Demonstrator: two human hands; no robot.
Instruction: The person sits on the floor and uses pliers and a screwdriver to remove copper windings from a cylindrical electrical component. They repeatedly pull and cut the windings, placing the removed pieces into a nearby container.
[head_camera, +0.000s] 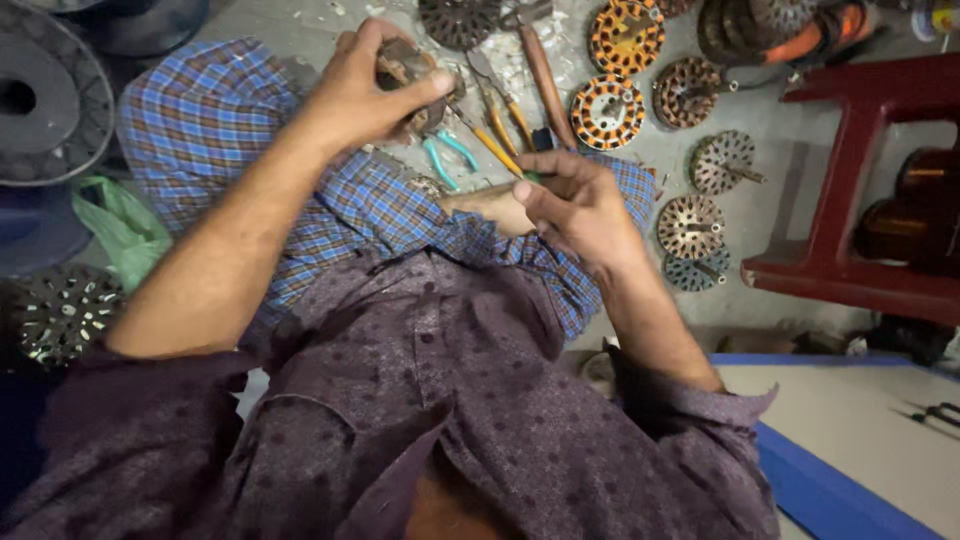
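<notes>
Upper centre of frame: our left hand (375, 85) grip clamped on brown coil piece (405, 65), raised for access; right hand (580, 205) grip pinched on green-handled tool (527, 177); pliers (448, 155) on floor, within reach.

A: What sort of place?
B: Motor repair workshop, floor-level. Wound stators (608, 112) with copper coils at 1 o'clock, bare ones (690, 226) at 3.
A: Tools?
B: Pliers (447, 157) and screwdrivers (497, 125) strewn on the concrete floor (780, 190) at 12. Red stool (850, 170) at 2.
</notes>
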